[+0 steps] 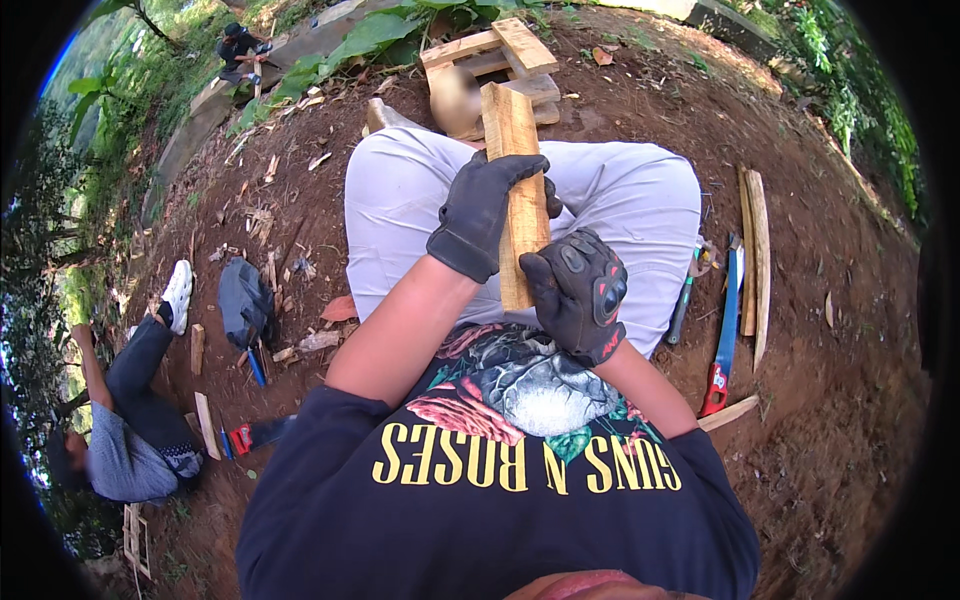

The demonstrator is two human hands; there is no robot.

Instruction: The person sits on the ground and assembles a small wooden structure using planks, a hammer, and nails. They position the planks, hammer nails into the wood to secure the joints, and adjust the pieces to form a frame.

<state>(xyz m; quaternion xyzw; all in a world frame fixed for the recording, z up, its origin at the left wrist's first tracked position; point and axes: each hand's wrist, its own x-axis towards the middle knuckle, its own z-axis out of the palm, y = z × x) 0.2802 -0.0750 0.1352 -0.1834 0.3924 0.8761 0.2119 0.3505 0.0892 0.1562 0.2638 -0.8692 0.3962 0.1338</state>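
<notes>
From my end of the feed, I have a flat-faced wooden block (521,215) held over the lap, well clear of the ground (830,400). It is long and straight-sided, tan with darker brown streaks, its grain running lengthwise, and it lies with one end toward the chest and the other out past the knees. My left hand (480,212), in a dull black glove, is clasped around the middle, thumb laid across the upper face and fingertips showing at the opposite side. My right hand (582,290), its glove capped with a hard moulded knuckle guard, is curled on the lower end, back turned up and thumb over the edge; I cannot see its fingertips. Both elbows are bent, the forearms angling inward.

Toward the ground's right edge I see a saw (727,320) with a blue blade and glossy red handle, beside slim, rough wood strips (757,260). A crumpled dark bag (245,300) sits left of the knees. Near the ground's far edge, just beyond the lap, stands a squared frame of pale boards (525,45).
</notes>
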